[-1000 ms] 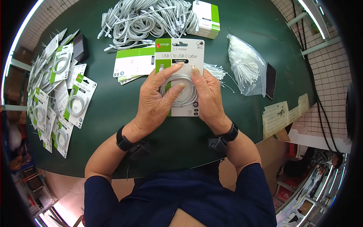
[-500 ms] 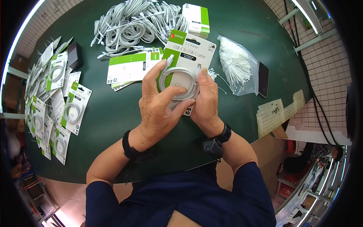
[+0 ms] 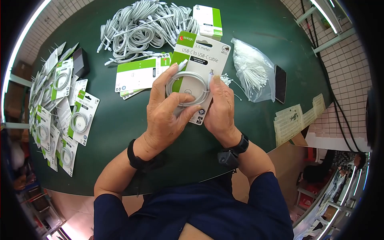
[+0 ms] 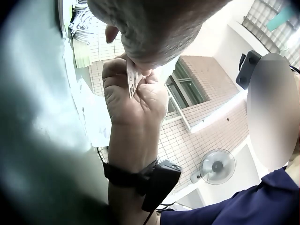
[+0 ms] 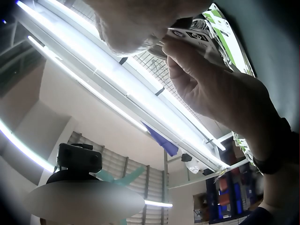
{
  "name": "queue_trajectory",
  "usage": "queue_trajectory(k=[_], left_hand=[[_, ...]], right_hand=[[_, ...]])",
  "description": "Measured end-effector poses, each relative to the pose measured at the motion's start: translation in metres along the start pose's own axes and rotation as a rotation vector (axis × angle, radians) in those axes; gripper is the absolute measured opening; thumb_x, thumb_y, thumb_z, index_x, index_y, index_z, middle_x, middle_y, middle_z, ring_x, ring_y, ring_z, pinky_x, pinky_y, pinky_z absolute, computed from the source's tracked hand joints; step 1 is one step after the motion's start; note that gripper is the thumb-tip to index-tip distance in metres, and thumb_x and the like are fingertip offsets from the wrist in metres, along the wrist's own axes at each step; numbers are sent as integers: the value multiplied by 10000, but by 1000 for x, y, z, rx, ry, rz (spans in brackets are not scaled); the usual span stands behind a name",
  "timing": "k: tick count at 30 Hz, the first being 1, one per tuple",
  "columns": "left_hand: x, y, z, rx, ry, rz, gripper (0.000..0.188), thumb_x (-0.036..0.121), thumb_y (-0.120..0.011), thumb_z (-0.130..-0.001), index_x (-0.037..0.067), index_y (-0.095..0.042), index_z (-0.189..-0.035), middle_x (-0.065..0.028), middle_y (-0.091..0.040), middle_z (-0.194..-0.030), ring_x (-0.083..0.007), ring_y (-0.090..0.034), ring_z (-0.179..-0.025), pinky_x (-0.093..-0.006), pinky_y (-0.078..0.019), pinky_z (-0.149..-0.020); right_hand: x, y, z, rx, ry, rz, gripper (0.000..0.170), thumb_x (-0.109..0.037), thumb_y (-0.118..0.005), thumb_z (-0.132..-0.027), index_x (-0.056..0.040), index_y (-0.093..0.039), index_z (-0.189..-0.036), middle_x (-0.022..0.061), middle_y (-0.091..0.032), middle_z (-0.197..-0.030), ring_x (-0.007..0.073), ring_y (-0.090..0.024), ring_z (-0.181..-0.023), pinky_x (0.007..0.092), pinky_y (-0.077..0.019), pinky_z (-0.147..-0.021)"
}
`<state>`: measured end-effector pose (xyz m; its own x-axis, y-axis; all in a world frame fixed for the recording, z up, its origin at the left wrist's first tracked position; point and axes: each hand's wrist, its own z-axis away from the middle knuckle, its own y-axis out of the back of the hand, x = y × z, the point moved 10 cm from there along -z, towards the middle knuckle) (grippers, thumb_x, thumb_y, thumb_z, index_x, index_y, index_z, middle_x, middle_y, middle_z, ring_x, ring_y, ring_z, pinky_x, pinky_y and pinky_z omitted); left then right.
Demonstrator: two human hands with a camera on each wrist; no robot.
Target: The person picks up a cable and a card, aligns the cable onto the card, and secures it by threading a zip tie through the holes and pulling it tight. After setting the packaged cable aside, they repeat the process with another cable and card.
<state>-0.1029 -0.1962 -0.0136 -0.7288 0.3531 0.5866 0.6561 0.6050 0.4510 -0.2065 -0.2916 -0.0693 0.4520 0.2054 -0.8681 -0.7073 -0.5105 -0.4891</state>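
Note:
A white and green USB-C cable card [image 3: 212, 56] is held up, slightly tilted, over the table in the head view. On its front lies a coiled white cable [image 3: 192, 75]; one plug [image 3: 183, 64] angles up at the left, the other stands near the right edge. My left hand [image 3: 166, 114] grips the card's left side, its thumb and a finger bent over the lower coil. My right hand [image 3: 222, 110] holds the right edge, thumb beside the right plug. The left wrist view catches the card edge-on [image 4: 133, 82]; in the right wrist view its lower corner [image 5: 199, 37] shows.
Loose white cables [image 3: 148, 24] heap at the back, beside a stack of cards [image 3: 207, 18]. More cards [image 3: 136, 76] lie left of my hands. Finished packs [image 3: 84, 116] pile at the far left by a black box [image 3: 80, 63]. Rightward are a bag of zip ties [image 3: 252, 72] and a phone [image 3: 281, 84].
The card has turned from upright to a clockwise tilt. My left fingers have shifted from the card's upper front down into the coil, and the left plug now angles outward.

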Motion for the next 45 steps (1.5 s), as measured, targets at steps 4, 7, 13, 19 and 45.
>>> queue_trajectory(k=[4,7,13,19,45], left_hand=[[-14,13,2,144,262,184,386,75,-902,-790,17,-728,-1130,-230,-498,-1546,-357,-588,-1334,-428,-518,-1069],[-40,0,4,95,524,656,406,52,-871,-834,-27,-696,-1192,-202,-569,-1472,-292,-634,-1254,-391,-538,-1035],[-75,-23,30,-3,912,1015,385,24,-838,-881,-64,-679,-1221,-127,-724,-1209,-186,-701,-1095,-330,-572,-963],[-59,8,9,-42,477,763,258,34,-835,-875,28,-733,-1112,-42,-758,-995,-167,-714,-1021,-353,-574,-968],[10,26,3,-300,-193,288,221,106,-849,-801,92,-679,-943,-61,-783,-965,-244,-767,-967,-560,-511,-1076]], right_hand=[[-2,1,-1,-78,-10,178,536,-355,-389,-1164,93,-542,-1416,186,-681,-1314,225,-701,-1147,343,-585,-972],[-5,1,0,-99,-35,242,522,-347,-442,-1157,98,-560,-1404,172,-694,-1297,193,-701,-1127,314,-581,-948],[-16,-11,-2,-180,68,252,535,-326,-546,-1127,59,-509,-1495,160,-698,-1291,153,-704,-1056,304,-571,-934],[-20,1,-14,-116,-47,68,571,-218,-662,-1066,36,-467,-1539,160,-707,-1261,167,-710,-1007,313,-569,-947],[-18,-34,0,-561,-2,496,162,-25,-808,-885,-7,-656,-832,54,-664,-919,106,-616,-821,247,-509,-714]])
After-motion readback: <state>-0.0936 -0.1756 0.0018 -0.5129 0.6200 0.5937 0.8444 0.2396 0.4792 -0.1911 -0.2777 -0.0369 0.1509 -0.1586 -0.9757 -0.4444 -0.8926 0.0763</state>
